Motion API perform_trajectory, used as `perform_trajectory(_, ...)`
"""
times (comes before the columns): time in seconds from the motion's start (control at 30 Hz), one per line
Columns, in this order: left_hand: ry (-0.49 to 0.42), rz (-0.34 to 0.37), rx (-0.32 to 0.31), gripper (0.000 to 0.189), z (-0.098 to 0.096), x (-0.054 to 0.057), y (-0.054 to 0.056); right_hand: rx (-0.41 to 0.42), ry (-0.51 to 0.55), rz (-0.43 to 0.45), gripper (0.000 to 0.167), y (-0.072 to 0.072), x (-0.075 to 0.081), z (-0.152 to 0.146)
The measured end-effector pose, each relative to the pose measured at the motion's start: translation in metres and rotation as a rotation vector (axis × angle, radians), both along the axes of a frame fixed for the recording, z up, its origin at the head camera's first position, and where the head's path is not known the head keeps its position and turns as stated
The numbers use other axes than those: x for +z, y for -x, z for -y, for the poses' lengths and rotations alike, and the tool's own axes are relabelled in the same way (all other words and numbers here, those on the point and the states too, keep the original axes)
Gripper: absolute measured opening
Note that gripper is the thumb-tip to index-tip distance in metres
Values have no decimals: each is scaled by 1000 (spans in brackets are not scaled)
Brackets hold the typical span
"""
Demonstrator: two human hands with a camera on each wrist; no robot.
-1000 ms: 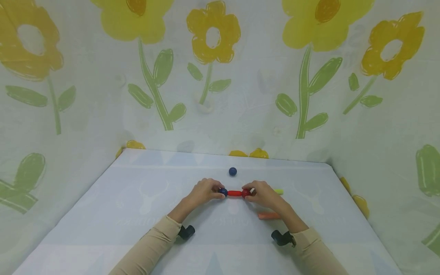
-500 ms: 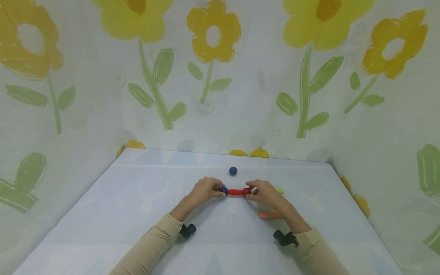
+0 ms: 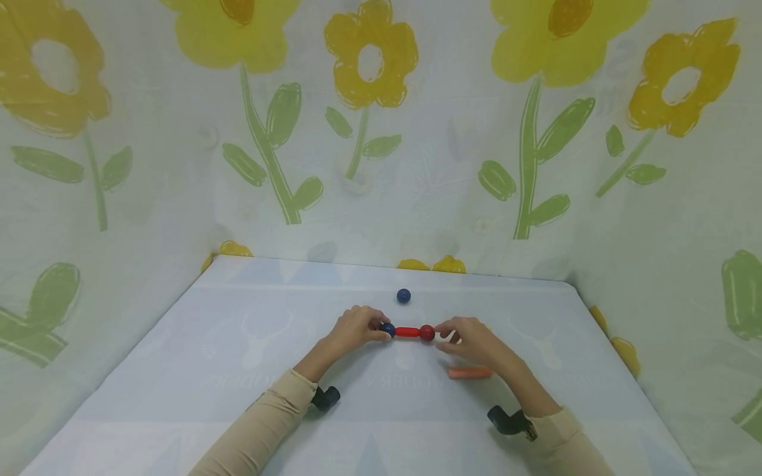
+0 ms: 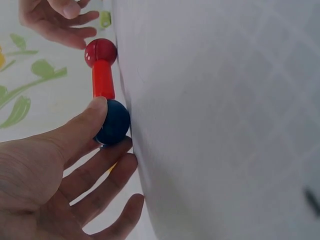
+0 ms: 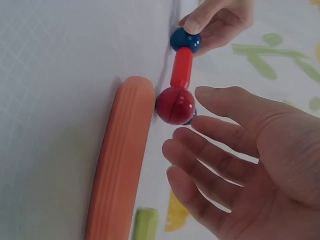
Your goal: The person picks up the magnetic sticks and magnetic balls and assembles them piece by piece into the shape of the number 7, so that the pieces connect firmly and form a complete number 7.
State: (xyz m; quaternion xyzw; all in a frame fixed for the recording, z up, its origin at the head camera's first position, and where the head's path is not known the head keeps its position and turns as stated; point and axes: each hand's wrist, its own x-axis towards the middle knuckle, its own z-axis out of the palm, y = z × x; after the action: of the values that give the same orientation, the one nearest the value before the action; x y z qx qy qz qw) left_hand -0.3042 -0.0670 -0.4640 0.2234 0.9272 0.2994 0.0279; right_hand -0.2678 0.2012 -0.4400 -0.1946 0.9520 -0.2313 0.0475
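A red rod (image 3: pixel 407 332) lies on the table with a blue ball (image 4: pixel 114 123) joined at its left end and a red ball (image 5: pixel 176 105) at its right end. My left hand (image 3: pixel 356 328) pinches the blue ball between thumb and fingers, as the left wrist view also shows. Just right of the red ball, my right hand (image 3: pixel 474 341) has its thumb and fingers spread apart, holding nothing. A small gap shows between its fingertips and the red ball.
A second blue ball (image 3: pixel 403 296) sits farther back on the table (image 3: pixel 268 396). An orange ridged rod (image 5: pixel 121 160) lies near the right hand, and a yellow-green rod (image 5: pixel 145 223) is partly hidden behind that hand. Flower-print cloth walls (image 3: pixel 428 165) stand around the table.
My right hand has let go of the red ball and drawn back to the right. The left hand still pinches the blue ball, and the joined piece has barely shifted.
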Motion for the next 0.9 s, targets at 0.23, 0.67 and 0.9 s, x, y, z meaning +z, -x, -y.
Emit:
perform_trajectory(0.23, 7, 13, 5, 34, 0, -2, 2, 23, -15, 18, 33, -11, 5, -9)
perform_trajectory(0.67, 4, 6, 4, 35, -1, -3, 3, 101, -10, 18, 34, -24, 4, -28)
perform_trajectory(0.9, -4, 15, 1, 35, 0, -2, 2, 107, 14, 20, 39, -30, 2, -36)
